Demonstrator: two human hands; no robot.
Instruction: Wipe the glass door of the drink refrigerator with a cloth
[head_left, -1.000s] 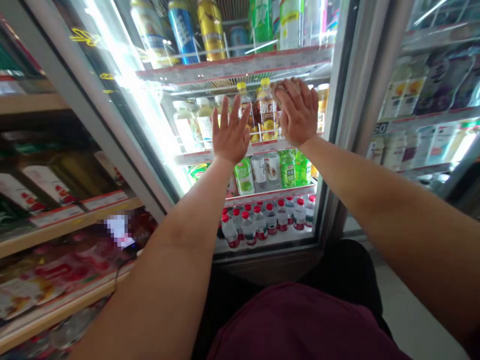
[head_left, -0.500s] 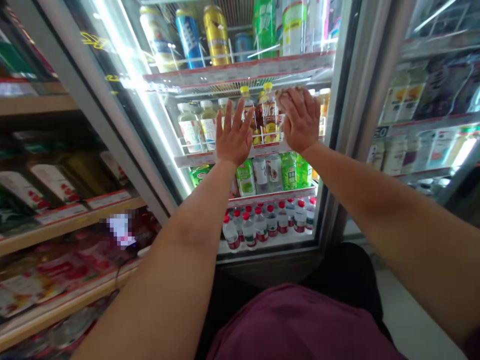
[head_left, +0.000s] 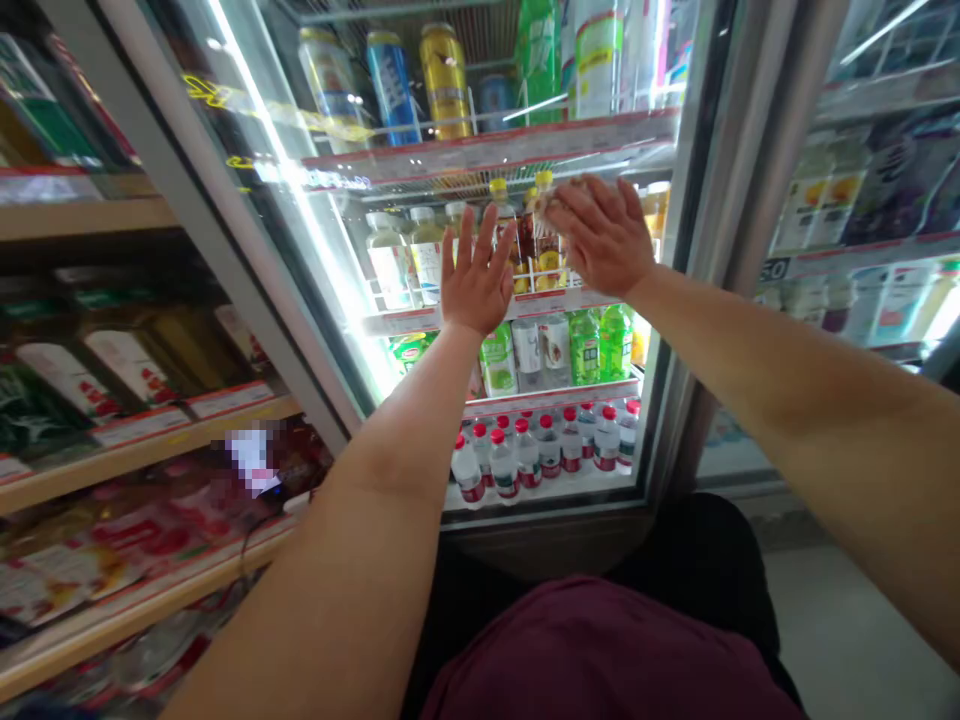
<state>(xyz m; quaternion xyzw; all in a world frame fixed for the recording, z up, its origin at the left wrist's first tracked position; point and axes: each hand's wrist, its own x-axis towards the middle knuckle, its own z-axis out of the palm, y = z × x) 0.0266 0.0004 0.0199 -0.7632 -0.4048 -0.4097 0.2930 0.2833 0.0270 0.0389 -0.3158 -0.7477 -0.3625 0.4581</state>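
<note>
My left hand (head_left: 476,280) is raised in front of the cooler's second shelf (head_left: 405,320), palm forward and fingers spread, holding nothing. It is nearest the yellow-capped tea bottles (head_left: 531,245). My right hand (head_left: 604,240) is just right of them, back toward me. Its fingers are stretched out and lie against the top of one of these bottles. What is under its palm is hidden. White-labelled bottles (head_left: 390,265) stand left of my left hand.
Tall cans (head_left: 442,70) fill the top shelf, green bottles (head_left: 600,345) the third, red-capped water bottles (head_left: 525,450) the bottom. The open glass door (head_left: 247,200) swings left. Wooden shelves of packaged goods (head_left: 112,420) stand at left, another cooler (head_left: 862,200) at right.
Both hands have stayed spread at the second shelf. The view has shifted slightly, and my right hand's fingers now reach further left over the yellow-capped bottles.
</note>
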